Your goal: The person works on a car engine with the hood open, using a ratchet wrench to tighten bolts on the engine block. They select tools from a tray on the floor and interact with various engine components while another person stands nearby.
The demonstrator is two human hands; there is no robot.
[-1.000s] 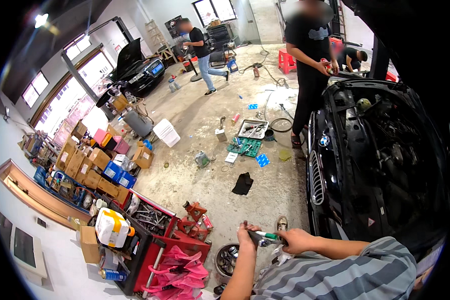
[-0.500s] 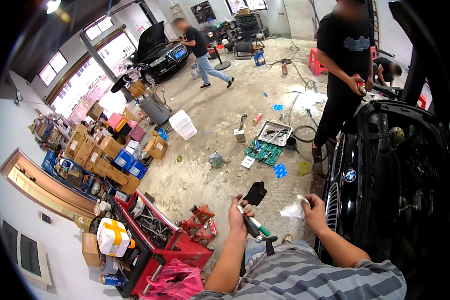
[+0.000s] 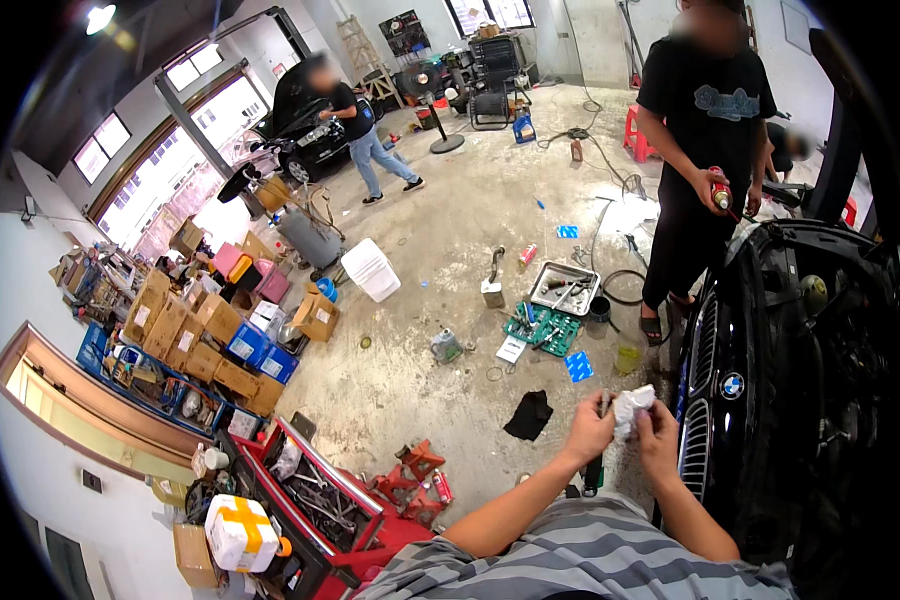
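My left hand [image 3: 590, 432] is closed around a black-handled tool [image 3: 592, 474]; its handle sticks out below the fist, and the fingers hide most of it, so its exact kind does not show. Close beside it, my right hand [image 3: 658, 440] pinches a crumpled white wipe [image 3: 632, 404]. The wipe lies against the upper end of the tool, between both hands. To the right of them stands a black car [image 3: 698, 440] with its engine bay uncovered.
A co-worker [image 3: 708, 120] holding a red spray can [image 3: 720, 192] stands by the car. On the floor lie a black cloth [image 3: 528, 415], a green socket case [image 3: 555, 335] and a metal tray [image 3: 562, 270] of tools. A red tool cart [image 3: 385, 545] and red jack stands [image 3: 410, 478] are at left.
Both hands have come together, the left moving right with the tool and the wipe brought against it. The view has shifted. The far person has moved left beside the other car.
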